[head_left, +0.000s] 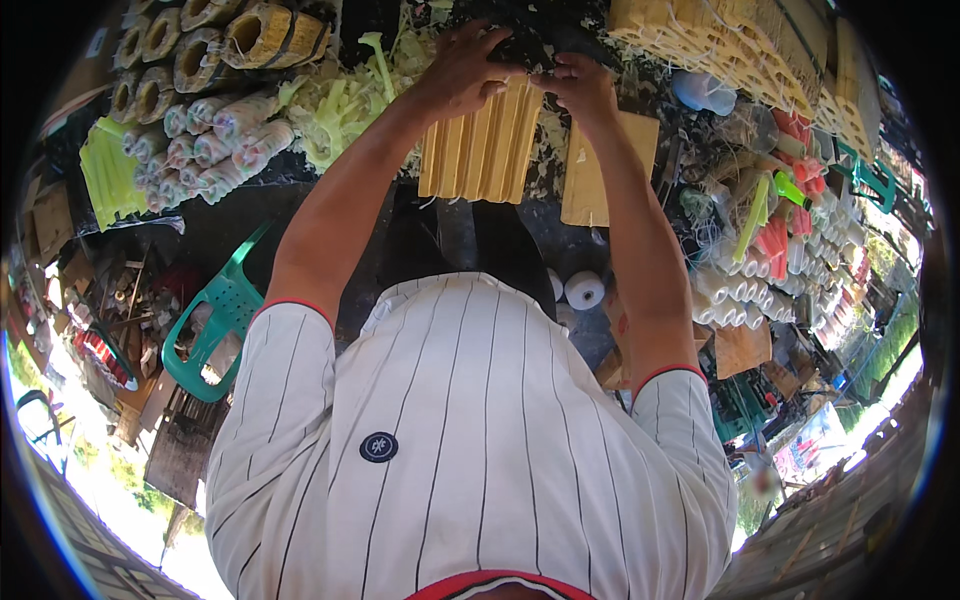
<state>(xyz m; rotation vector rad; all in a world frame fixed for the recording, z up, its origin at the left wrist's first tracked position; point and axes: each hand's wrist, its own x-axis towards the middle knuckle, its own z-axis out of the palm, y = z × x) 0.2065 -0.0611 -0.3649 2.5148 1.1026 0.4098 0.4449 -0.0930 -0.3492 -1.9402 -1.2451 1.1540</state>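
Observation:
A yellow block with several long straight grooves [478, 150] lies in front of me on the dark work surface. My left hand [462, 75] is over its far left edge, fingers spread, with one finger reaching right along the far edge. At the far right corner of the block is my right hand [583, 88]. Its index finger points toward the left fingertips and the other fingers are bent; anything between them is too small to make out. A flat yellow board [607, 170] lies beside the grooved block, partly behind my right forearm.
Pale green shavings [345, 115] heap up at the left, beside plastic-wrapped rolls [215, 140] and hollow yellow tubes [200, 60]. Yellow blocks with holes [720, 50] stand far right, near tangled threads and white rolls [735, 290]. A green chair [215, 320] stands at left; white spools [584, 290] sit below.

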